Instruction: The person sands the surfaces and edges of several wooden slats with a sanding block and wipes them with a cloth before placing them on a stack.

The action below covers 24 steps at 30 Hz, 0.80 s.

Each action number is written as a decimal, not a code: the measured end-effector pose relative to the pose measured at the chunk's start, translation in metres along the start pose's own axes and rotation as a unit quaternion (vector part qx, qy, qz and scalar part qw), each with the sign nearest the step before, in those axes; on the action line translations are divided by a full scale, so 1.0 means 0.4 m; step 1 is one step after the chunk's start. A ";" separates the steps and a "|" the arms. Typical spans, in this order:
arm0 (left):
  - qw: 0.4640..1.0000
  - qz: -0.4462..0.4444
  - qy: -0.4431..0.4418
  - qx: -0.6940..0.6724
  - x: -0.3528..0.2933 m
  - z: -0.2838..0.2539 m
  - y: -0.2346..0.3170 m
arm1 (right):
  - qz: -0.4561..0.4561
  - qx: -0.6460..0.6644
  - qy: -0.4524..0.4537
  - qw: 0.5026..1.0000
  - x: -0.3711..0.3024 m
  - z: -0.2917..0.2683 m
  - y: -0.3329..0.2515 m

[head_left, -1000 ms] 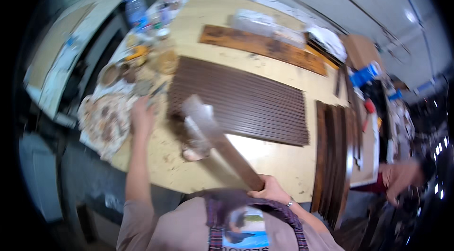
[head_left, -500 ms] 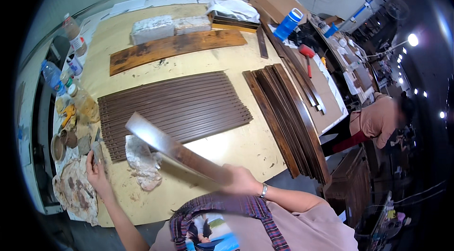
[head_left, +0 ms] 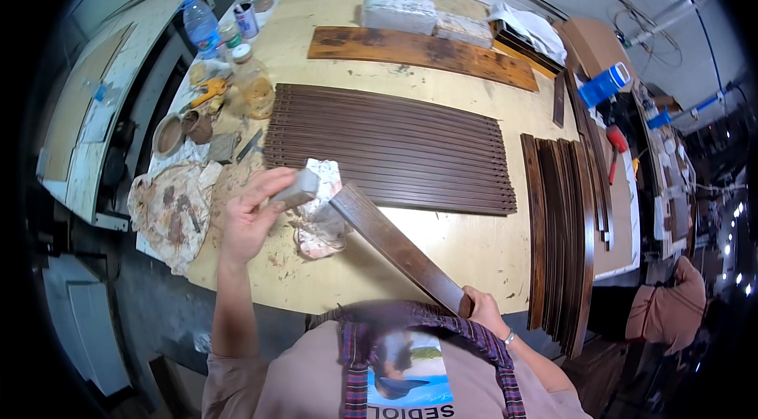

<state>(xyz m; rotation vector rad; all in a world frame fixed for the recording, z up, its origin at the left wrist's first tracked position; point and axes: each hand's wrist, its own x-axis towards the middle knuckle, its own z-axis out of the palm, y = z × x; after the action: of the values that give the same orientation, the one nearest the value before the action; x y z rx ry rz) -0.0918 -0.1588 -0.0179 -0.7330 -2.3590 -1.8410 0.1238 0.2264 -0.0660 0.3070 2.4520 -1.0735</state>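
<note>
My left hand point(head_left: 251, 214) grips a small grey block point(head_left: 298, 188), raised over the table with fingers and thumb closed round its sides. In my right hand point(head_left: 485, 312) is the near end of a dark brown wooden slat point(head_left: 401, 252), which slants away to the left. Its far end comes close to the block; a gap shows between them. Beneath and behind lies a crumpled, stained white cloth point(head_left: 322, 236). Farther back, a row of dark brown slats point(head_left: 387, 152) lies side by side on the pale tabletop point(head_left: 458, 241).
To the right lies a stack of dark slats point(head_left: 562, 230), with a red mallet point(head_left: 616, 147) and blue bottle point(head_left: 604, 85) beyond. A long brown board point(head_left: 418, 56) lies behind the row. At left are bottles point(head_left: 201, 28), a bowl point(head_left: 167, 135) and a stained rag point(head_left: 170, 210).
My left hand has lifted the grey block from the table's left side and brought it toward the slat's far end. The view has shifted, and the slat now points less sharply sideways.
</note>
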 end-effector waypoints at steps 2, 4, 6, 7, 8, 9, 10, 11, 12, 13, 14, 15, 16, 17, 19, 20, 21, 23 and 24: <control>0.998 0.029 -0.051 0.031 0.018 0.012 0.025 | 0.010 0.005 0.001 1.000 0.002 -0.007 0.006; 0.990 0.047 -0.112 0.073 0.035 0.030 0.051 | -0.014 0.009 -0.015 1.000 0.006 -0.012 0.013; 0.984 0.043 -0.149 0.083 0.045 0.036 0.024 | -0.034 -0.006 -0.035 0.999 0.006 -0.017 0.017; 0.986 0.011 -0.126 0.111 0.044 0.031 -0.013 | -0.042 -0.026 -0.052 0.997 0.010 -0.021 0.015; 0.985 -0.021 -0.104 0.138 0.045 0.024 -0.048 | -0.051 -0.045 -0.069 0.995 0.012 -0.023 0.013; 0.982 -0.046 -0.086 0.163 0.058 0.018 -0.066 | -0.062 -0.054 -0.061 0.995 0.015 -0.021 0.017; 0.982 -0.037 -0.073 0.170 0.060 0.007 -0.073 | -0.073 -0.063 -0.052 0.994 0.017 -0.018 0.023; 0.992 -0.038 -0.055 0.104 0.050 0.002 -0.068 | -0.085 -0.071 -0.043 0.993 0.018 -0.017 0.024; 0.998 -0.037 -0.044 0.034 0.049 0.003 -0.034 | -0.068 -0.071 -0.043 0.994 0.018 -0.019 0.022; 0.998 -0.042 -0.031 -0.036 0.037 0.002 -0.002 | -0.052 -0.070 -0.048 0.995 0.020 -0.023 0.015; 0.990 -0.016 -0.069 -0.118 0.031 0.010 0.021 | -0.036 -0.070 -0.053 0.996 0.017 -0.023 0.012; 0.996 -0.024 -0.067 -0.059 0.031 0.015 0.017 | -0.045 -0.053 -0.052 0.996 0.020 -0.020 0.017; 0.997 -0.032 -0.065 0.000 0.037 0.021 0.004 | -0.054 -0.036 -0.052 0.997 0.024 -0.014 0.028; 0.996 -0.040 -0.063 0.059 0.043 0.027 -0.014 | -0.063 -0.019 -0.051 0.997 0.025 -0.011 0.034; 0.993 -0.099 0.014 0.053 0.039 0.022 -0.080 | -0.102 -0.019 -0.043 0.994 0.028 -0.012 0.020; 0.988 -0.137 0.068 -0.018 0.037 0.024 -0.096 | -0.122 -0.018 -0.038 0.992 0.032 -0.015 0.014; 0.974 -0.174 0.116 -0.092 0.040 0.030 -0.095 | -0.115 0.002 -0.050 0.992 0.036 -0.013 0.018; 0.962 -0.156 0.158 -0.160 0.044 0.060 -0.070 | -0.102 0.041 -0.074 0.991 0.049 -0.010 0.029; 0.957 -0.147 0.182 -0.171 0.044 0.079 -0.049 | -0.106 0.080 -0.095 0.987 0.056 -0.015 0.025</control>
<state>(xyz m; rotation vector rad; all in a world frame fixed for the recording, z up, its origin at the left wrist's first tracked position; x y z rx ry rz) -0.1078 -0.1272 -0.0387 -0.0353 -2.0201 -2.2998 0.1062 0.2381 -0.0796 -0.0095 2.2698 -1.3265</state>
